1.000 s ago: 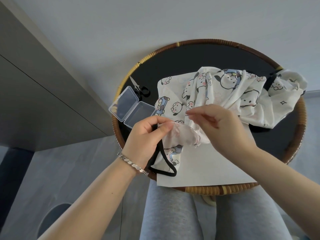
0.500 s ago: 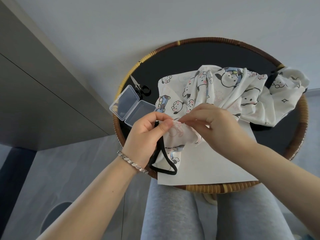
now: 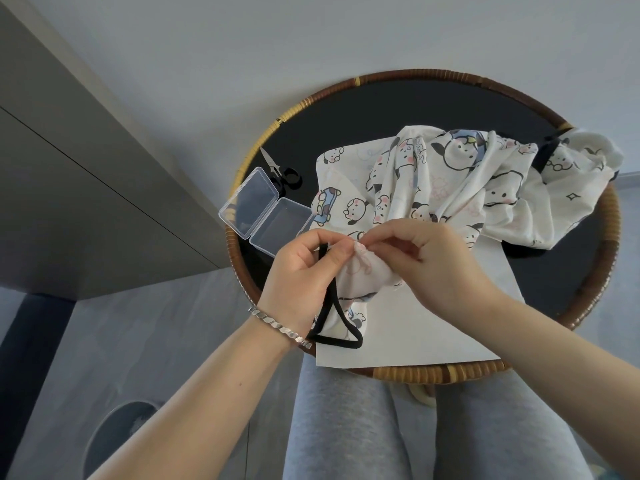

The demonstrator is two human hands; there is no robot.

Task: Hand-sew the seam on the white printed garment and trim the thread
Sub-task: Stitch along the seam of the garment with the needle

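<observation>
Fabric of the white printed garment (image 3: pixel 450 188), heaped centre-right on the round tray (image 3: pixel 433 374), looks light and limp, best gripped at the seam edge, where the left hand (image 3: pixel 298 278) and right hand (image 3: pixel 440 261) both pinch it close together.

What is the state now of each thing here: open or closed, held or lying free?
Plastic box: open, lid laid back flat.
Scissors: closed, lying untouched behind the box.
Garment: crumpled, near edge held up.
Left hand: grips the fabric edge.
Right hand: pinches the fabric beside it.
Paper sheet: flat under the garment.
</observation>
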